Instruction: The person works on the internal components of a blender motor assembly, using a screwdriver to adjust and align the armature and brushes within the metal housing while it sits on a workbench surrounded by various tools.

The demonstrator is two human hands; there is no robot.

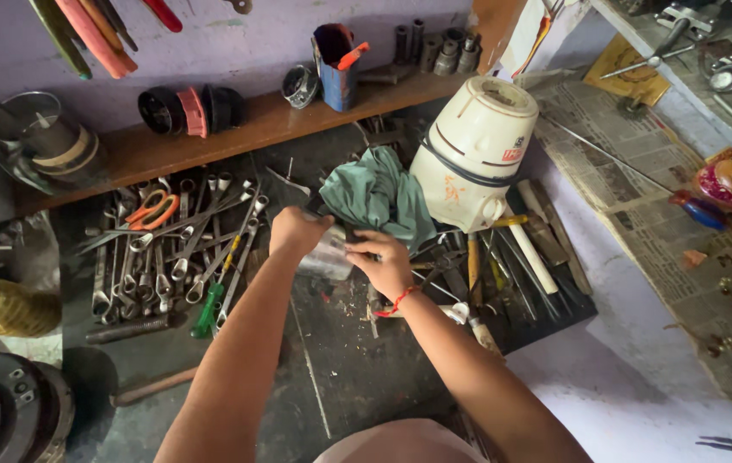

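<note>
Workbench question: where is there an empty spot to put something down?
The dark bench top is bare between the two forearms, below the left hand and right hand. The pale surface right of the dark mat is bare too. It is crowded at the spanners on the left and the files and handles by the cream housing.

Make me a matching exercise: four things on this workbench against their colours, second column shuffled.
Things:
1. Crumpled cloth
2. Scissors handles
3. Appliance housing
4. Thread on the right hand wrist

Colours:
A. Cream white
B. Red
C. Teal green
D. Orange

Pairs: 1-C, 2-D, 3-A, 4-B
</note>
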